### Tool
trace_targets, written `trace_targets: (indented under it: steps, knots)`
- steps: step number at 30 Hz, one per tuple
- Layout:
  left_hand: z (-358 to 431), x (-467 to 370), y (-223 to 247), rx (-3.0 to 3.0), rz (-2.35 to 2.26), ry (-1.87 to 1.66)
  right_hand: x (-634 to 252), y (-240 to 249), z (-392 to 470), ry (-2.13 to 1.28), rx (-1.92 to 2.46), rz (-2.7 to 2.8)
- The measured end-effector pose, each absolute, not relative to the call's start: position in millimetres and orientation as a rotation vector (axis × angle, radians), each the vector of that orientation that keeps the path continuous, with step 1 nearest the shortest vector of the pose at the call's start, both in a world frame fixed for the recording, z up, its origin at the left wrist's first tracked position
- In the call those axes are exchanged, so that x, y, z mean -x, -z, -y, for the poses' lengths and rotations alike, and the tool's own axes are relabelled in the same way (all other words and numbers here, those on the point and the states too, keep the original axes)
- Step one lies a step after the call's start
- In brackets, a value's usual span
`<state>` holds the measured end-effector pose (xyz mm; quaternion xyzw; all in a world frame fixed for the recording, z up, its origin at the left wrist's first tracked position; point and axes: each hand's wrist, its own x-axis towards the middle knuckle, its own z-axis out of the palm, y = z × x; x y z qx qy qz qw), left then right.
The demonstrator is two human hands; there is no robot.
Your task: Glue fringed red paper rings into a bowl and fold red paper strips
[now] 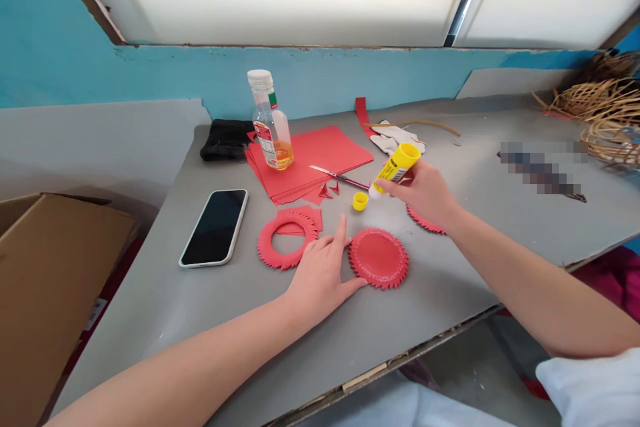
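Note:
My right hand [423, 190] holds a yellow glue stick [400, 163], tilted with its white end down, above the table. The yellow cap [360, 201] stands on the table just left of that end. My left hand [327, 267] rests with fingers spread, thumb at the lower left edge of a red toothed disc [379, 257] that has a shiny ring of marks near its rim. Left of this hand lies a red toothed ring [270, 247], partly over small red paper pieces. Another red toothed piece [425, 220] is partly hidden under my right hand.
Behind lie red sheets [315, 153] with a bottle [273, 123] on them, a thin knife-like tool [345, 179], white gloves [397, 138] and a black cloth bundle [227, 139]. A phone [214, 228] lies left; cane strips [610, 113] sit far right. The table's front edge [380, 371] is near.

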<state>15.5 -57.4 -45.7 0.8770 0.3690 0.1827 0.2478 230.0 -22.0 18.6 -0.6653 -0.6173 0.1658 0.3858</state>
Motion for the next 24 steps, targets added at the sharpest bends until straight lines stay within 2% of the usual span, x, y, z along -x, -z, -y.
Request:
trace_targets:
  steps: [6, 24]
  knots:
    - [59, -15, 45, -2.397, -1.000, -0.506, -221, -2, -1, -0.336, 1.696, 1.774]
    - [57, -15, 47, -2.415, -1.019, -0.486, -226, 6, -10, -0.413, 1.733, 1.732]
